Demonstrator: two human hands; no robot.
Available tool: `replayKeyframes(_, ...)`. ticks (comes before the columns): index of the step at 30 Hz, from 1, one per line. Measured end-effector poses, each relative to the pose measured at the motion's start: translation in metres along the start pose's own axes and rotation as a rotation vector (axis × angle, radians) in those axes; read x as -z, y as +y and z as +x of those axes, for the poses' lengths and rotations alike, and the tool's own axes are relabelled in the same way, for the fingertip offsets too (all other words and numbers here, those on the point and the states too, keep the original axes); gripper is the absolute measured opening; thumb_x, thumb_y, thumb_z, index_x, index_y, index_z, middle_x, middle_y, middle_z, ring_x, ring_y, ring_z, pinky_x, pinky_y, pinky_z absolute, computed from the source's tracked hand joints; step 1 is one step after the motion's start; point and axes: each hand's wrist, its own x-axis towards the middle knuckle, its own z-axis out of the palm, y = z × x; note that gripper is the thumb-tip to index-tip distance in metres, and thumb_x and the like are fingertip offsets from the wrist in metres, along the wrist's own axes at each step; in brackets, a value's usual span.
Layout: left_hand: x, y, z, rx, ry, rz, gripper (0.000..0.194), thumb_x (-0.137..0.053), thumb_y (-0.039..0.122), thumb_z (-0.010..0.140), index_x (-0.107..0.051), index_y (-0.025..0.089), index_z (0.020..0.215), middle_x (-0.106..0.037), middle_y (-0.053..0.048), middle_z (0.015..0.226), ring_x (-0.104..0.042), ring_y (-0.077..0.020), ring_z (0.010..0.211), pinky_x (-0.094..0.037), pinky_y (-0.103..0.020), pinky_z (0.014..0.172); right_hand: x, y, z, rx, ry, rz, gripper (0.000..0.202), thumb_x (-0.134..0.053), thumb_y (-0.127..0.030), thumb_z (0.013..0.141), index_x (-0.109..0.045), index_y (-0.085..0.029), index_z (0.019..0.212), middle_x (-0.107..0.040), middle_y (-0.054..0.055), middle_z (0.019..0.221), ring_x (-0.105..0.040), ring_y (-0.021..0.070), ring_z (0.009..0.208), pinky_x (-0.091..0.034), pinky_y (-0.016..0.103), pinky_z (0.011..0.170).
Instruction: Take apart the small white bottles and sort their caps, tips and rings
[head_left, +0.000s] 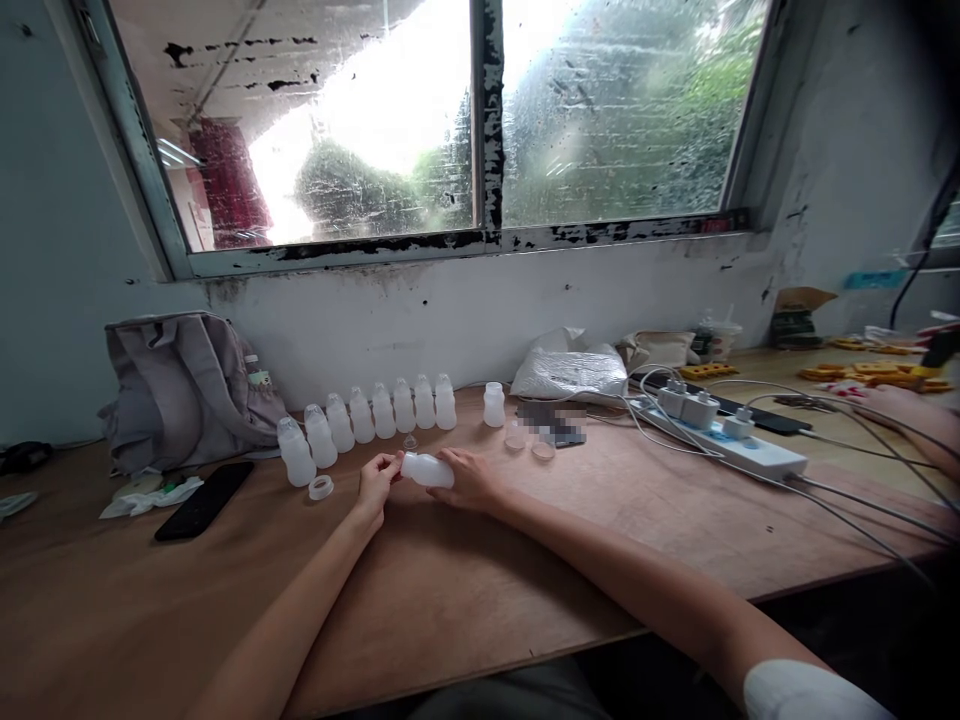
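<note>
A frosted white baby bottle [427, 470] lies on its side between my hands, low over the table. My right hand [474, 482] is wrapped round its base end. The fingers of my left hand [379, 482] are pinched together at its neck end; the exact contact there is partly hidden. Just behind it, a small clear teat [410, 441] rests on the table. A white screw ring [320, 488] lies left of my left hand. Several capped bottles [361, 415] stand in a curved row behind, and one open-topped bottle [493, 405] stands apart to their right.
Two clear round caps [544, 452] lie right of my hands. A black phone [204, 502] and grey backpack [191, 390] are at left. A power strip [742, 450] with trailing cables crosses the right side. Another person's hand [885, 400] is near yellow parts at far right.
</note>
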Motion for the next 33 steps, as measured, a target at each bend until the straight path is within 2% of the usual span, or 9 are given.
replayKeyframes(6,0.000,0.000,0.000,-0.139,0.012,0.125,0.030,-0.064,0.041,0.059,-0.054,0.014,0.055,-0.049,0.003,0.054,-0.044,-0.0080,0.053,-0.036,-0.020,0.055,0.006,-0.005,0.000,-0.046,-0.053,0.032,0.042,-0.056,-0.049,0.064,-0.053,-0.018,0.091,-0.061,0.005,0.084,-0.058,0.0187,0.073,-0.039,0.026,0.059)
replayKeyframes(11,0.001,0.001,0.000,-0.256,-0.011,0.248,0.030,-0.058,0.045,0.065,-0.054,0.015,0.058,-0.050,0.002,0.055,-0.047,-0.0096,0.054,-0.037,-0.020,0.052,0.007,-0.002,0.000,-0.033,-0.027,0.040,0.041,-0.058,-0.045,0.064,-0.052,-0.018,0.093,-0.061,0.006,0.087,-0.058,0.0184,0.074,-0.040,0.026,0.060)
replayKeyframes(13,0.001,0.002,0.000,-0.218,-0.028,0.236,0.032,-0.057,0.047,0.065,-0.056,0.016,0.066,-0.053,0.000,0.060,-0.050,-0.0110,0.057,-0.040,-0.020,0.050,0.006,-0.001,-0.001,-0.040,-0.010,0.040,0.042,-0.058,-0.045,0.064,-0.051,-0.018,0.095,-0.061,0.006,0.088,-0.058,0.0184,0.075,-0.040,0.026,0.061)
replayKeyframes(15,0.000,0.004,-0.002,-0.106,-0.045,0.172,0.037,-0.057,0.050,0.064,-0.057,0.016,0.080,-0.056,-0.002,0.070,-0.054,-0.0127,0.061,-0.042,-0.020,0.048,0.004,-0.001,-0.001,-0.052,0.018,0.036,0.042,-0.057,-0.046,0.065,-0.050,-0.018,0.096,-0.060,0.006,0.089,-0.057,0.0185,0.076,-0.041,0.026,0.061)
replayKeyframes(19,-0.006,0.004,-0.010,0.066,-0.166,0.064,0.048,-0.057,0.051,0.064,-0.054,0.016,0.097,-0.058,-0.008,0.086,-0.058,-0.0152,0.069,-0.046,-0.021,0.050,-0.001,-0.003,-0.001,-0.069,0.082,0.016,0.039,-0.055,-0.043,0.068,-0.049,-0.017,0.095,-0.059,0.007,0.089,-0.056,0.0189,0.079,-0.041,0.026,0.063)
replayKeyframes(21,-0.009,0.003,-0.013,0.074,-0.185,0.056,0.050,-0.058,0.051,0.063,-0.055,0.016,0.098,-0.059,-0.008,0.087,-0.058,-0.0153,0.071,-0.045,-0.020,0.050,-0.003,-0.004,-0.002,-0.072,0.082,0.016,0.037,-0.055,-0.042,0.069,-0.049,-0.017,0.095,-0.059,0.007,0.087,-0.056,0.0188,0.078,-0.041,0.026,0.063)
replayKeyframes(25,-0.011,0.001,-0.016,0.089,-0.123,0.027,0.051,-0.056,0.055,0.062,-0.058,0.015,0.095,-0.061,-0.007,0.083,-0.057,-0.0146,0.071,-0.043,-0.019,0.051,-0.002,-0.008,-0.003,-0.058,0.078,0.022,0.037,-0.055,-0.042,0.069,-0.049,-0.017,0.095,-0.058,0.008,0.089,-0.055,0.0190,0.079,-0.041,0.027,0.064)
replayKeyframes(29,-0.009,-0.001,-0.013,0.013,-0.078,0.011,0.047,-0.059,0.052,0.061,-0.061,0.013,0.088,-0.061,-0.007,0.082,-0.056,-0.0141,0.071,-0.041,-0.019,0.055,-0.002,-0.011,-0.002,-0.058,0.095,0.045,0.036,-0.057,-0.041,0.067,-0.051,-0.018,0.094,-0.059,0.009,0.092,-0.055,0.0196,0.081,-0.041,0.028,0.065)
replayKeyframes(33,-0.010,0.001,-0.013,-0.086,-0.092,-0.014,0.038,-0.062,0.044,0.062,-0.063,0.012,0.081,-0.061,-0.006,0.082,-0.054,-0.0148,0.076,-0.041,-0.022,0.065,-0.001,-0.008,0.000,-0.075,0.053,0.168,0.034,-0.061,-0.039,0.063,-0.055,-0.018,0.089,-0.062,0.005,0.084,-0.057,0.0177,0.073,-0.040,0.025,0.059)
